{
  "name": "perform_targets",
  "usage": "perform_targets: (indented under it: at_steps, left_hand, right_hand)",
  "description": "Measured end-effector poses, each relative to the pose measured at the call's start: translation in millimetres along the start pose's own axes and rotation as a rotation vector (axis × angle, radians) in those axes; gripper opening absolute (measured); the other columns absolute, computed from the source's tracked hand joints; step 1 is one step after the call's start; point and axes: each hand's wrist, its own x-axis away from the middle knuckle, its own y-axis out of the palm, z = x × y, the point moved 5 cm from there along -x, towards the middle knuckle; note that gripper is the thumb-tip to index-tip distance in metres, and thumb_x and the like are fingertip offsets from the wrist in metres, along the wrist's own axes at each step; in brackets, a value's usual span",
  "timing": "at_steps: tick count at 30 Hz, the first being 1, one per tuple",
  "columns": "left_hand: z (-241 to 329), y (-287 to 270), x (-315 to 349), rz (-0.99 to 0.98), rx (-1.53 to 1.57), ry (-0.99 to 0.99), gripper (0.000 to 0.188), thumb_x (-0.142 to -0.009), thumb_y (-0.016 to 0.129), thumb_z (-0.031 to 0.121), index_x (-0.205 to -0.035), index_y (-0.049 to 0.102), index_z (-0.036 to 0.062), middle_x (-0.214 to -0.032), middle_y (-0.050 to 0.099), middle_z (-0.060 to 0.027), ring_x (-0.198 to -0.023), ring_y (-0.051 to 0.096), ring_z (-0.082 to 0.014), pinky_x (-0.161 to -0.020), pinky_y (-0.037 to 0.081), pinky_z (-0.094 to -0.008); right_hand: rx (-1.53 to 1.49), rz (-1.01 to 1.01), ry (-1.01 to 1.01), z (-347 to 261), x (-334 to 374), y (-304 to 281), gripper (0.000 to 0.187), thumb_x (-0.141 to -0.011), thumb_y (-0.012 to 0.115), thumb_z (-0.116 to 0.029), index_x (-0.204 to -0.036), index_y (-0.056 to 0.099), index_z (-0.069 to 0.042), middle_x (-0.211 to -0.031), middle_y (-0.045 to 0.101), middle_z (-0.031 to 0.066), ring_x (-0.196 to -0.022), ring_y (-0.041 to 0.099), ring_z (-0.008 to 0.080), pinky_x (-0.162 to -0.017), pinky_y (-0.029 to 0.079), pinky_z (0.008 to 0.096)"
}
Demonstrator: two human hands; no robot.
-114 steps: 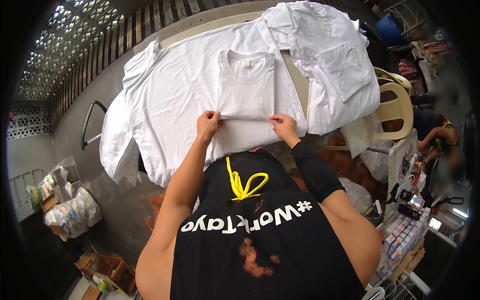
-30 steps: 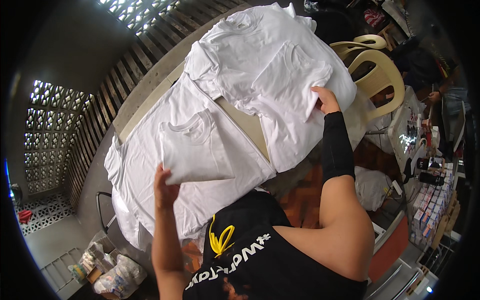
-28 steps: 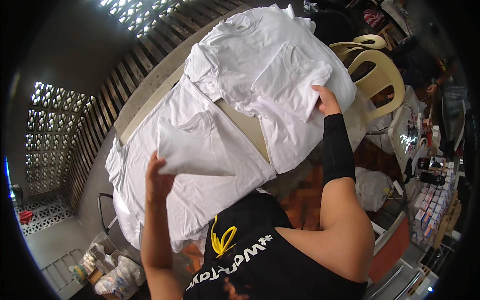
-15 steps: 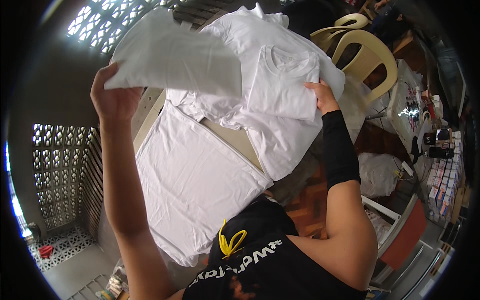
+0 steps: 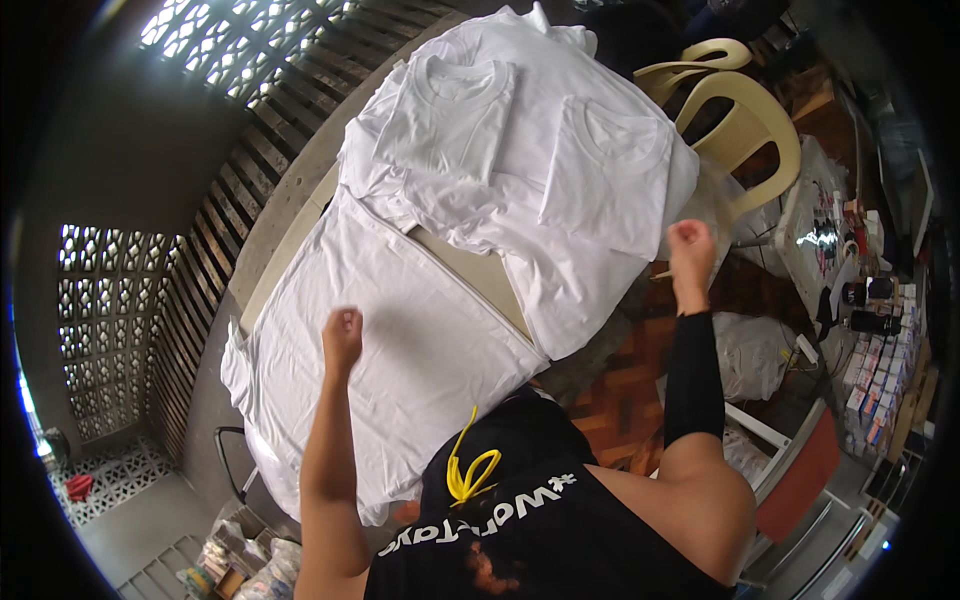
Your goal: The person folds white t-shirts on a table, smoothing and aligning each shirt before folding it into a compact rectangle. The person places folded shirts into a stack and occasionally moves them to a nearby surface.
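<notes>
One spread white shirt (image 5: 420, 385) lies on the counter (image 5: 485, 275) in the head view, with your left hand (image 5: 343, 338) over it. Those fingers are curled in toward the palm and pinch nothing that shows; whether the knuckles touch the cloth, I cannot tell. Your right hand (image 5: 690, 255) is blurred, near the right side of the heap of white shirts (image 5: 535, 120), its fingers also curled in and apparently holding nothing.

Your left hand is the nearer one: the spread white shirt lies beneath it and reaches out to its right, while from your right hand it lies leftward and closer to your body. Its straight edge slants from upper left to lower right; its long axis is hard to judge. On the heap, one folded shirt (image 5: 445, 125) lies ahead of your left hand; a second folded shirt (image 5: 610, 170) lies just left of your right.
</notes>
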Motion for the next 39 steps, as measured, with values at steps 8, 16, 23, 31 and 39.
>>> perform_targets:
  at_steps: [8,16,23,31,39]
  left_hand:
    - [-81,-51,251,0.307,0.128,-0.401,0.013,-0.092,0.062,0.01,-0.097,0.066,-0.0011,-0.093,0.068,-0.0127,-0.084,0.066,-0.0203,-0.074,0.053,-0.0319]
    - [-108,-50,346,0.434,0.365,-0.513,0.015,-0.091,0.064,0.01,-0.099,0.066,-0.0022,-0.089,0.069,-0.0098,-0.078,0.065,-0.016,-0.071,0.052,-0.0289]
    - [-116,-46,373,0.502,0.524,-0.528,0.014,-0.092,0.063,0.01,-0.095,0.066,-0.0029,-0.085,0.069,-0.0084,-0.076,0.063,-0.0123,-0.072,0.051,-0.027]
    - [-52,-64,345,0.286,0.44,-0.25,0.017,-0.088,0.068,0.012,-0.1,0.066,0.0005,-0.097,0.068,-0.0123,-0.093,0.065,-0.0239,-0.083,0.051,-0.0332]
    - [28,-47,299,0.29,0.199,-0.011,0.036,-0.074,0.07,0.003,-0.11,0.062,0.0003,-0.109,0.064,-0.0206,-0.105,0.06,-0.0376,-0.093,0.047,-0.0443]
  right_hand:
    - [0.469,-0.628,-0.57,-22,263,106,0.015,-0.083,0.068,-0.012,-0.09,0.063,0.0,-0.081,0.066,0.0166,-0.077,0.066,0.0336,-0.072,0.052,0.0411]
    - [0.805,-0.88,-0.248,22,277,113,0.03,-0.078,0.072,-0.019,-0.093,0.055,0.001,-0.089,0.064,0.0262,-0.086,0.062,0.0453,-0.079,0.049,0.0501]
    - [0.508,-0.842,0.197,57,301,81,0.032,-0.08,0.073,-0.008,-0.104,0.055,0.003,-0.089,0.068,0.019,-0.09,0.069,0.0297,-0.08,0.054,0.0406]
    - [0.453,-1.298,-0.442,-132,350,131,0.036,-0.08,0.07,-0.008,-0.116,0.068,-0.004,-0.098,0.072,0.0181,-0.087,0.071,0.0269,-0.077,0.056,0.0341]
    - [0.186,-0.662,-1.342,-300,363,143,0.02,-0.076,0.076,-0.002,-0.096,0.074,-0.002,-0.099,0.069,0.0146,-0.089,0.066,0.0253,-0.08,0.052,0.031]
